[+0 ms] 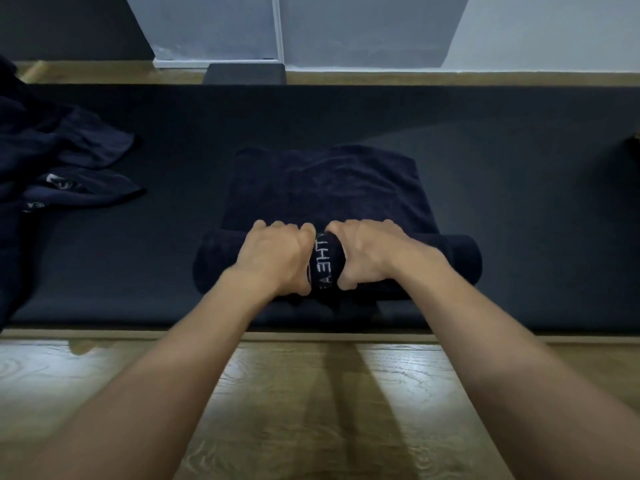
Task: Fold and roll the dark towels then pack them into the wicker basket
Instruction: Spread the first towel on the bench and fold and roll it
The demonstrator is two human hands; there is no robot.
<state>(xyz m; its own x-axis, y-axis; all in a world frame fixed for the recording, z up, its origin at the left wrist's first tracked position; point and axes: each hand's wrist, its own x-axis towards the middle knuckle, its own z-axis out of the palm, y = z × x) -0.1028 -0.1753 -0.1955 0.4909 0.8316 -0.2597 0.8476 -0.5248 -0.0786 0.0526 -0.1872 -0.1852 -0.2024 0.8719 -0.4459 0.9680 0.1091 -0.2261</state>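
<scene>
Towel roll (325, 268) lettering part-hidden between left hand (277, 258), right hand (369, 254).

Dim, cool indoor light; a soft, wide-angle picture.
The pale wall (554, 29) beyond the tabletop's far edge is the brightest area, and a faint lighter wedge lies across the tabletop (502, 174) toward its far right corner. The dark towel (322, 188) hardly separates from the dark surface; only its white lettering stands out. The wooden floor (294, 427) carries a pale sheen at left and long forearm shadows. The left hand (277, 256) and wrist look slightly smeared, and the forearms stretch wide toward the bottom corners.
</scene>
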